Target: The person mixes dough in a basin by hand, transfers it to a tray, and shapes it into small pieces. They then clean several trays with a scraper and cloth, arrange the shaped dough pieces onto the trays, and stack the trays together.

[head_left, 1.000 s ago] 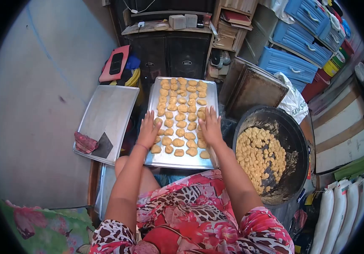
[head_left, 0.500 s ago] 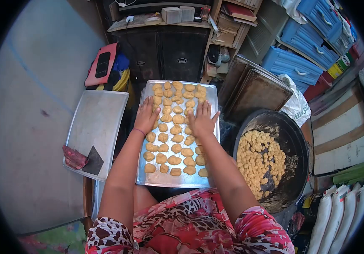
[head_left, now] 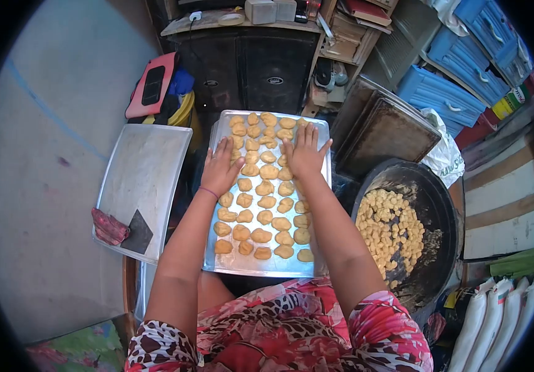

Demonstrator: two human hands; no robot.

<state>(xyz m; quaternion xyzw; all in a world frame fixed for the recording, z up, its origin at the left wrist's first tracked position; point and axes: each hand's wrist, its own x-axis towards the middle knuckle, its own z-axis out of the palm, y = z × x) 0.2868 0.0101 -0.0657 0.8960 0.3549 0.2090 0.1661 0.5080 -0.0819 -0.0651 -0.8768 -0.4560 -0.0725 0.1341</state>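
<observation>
A metal tray [head_left: 260, 266] lies in front of me, covered with rows of dough pieces [head_left: 261, 235]. My left hand [head_left: 221, 168] rests over dough near the tray's left edge, its fingers pointing away from me. On the right side of the tray, my right hand [head_left: 306, 155] lies over the upper dough pieces with its fingers spread. Both palms face down, and neither hand grips anything. Some dough is hidden under the hands. To the right, a black tub [head_left: 444, 248] holds many small dough lumps [head_left: 391, 229].
At the left, another tray [head_left: 146, 161] bears a dark flat scraper [head_left: 137, 232] and a reddish cloth [head_left: 110, 227]. Dark baking trays [head_left: 391, 133] lean upright behind the tub. Blue drawers [head_left: 444, 96] stand at the upper right, dark cabinets [head_left: 273, 68] at the back.
The view has shifted slightly. My right hand has moved a little farther up and right over the dough. My left hand stays at the left side, fingers still apart.
</observation>
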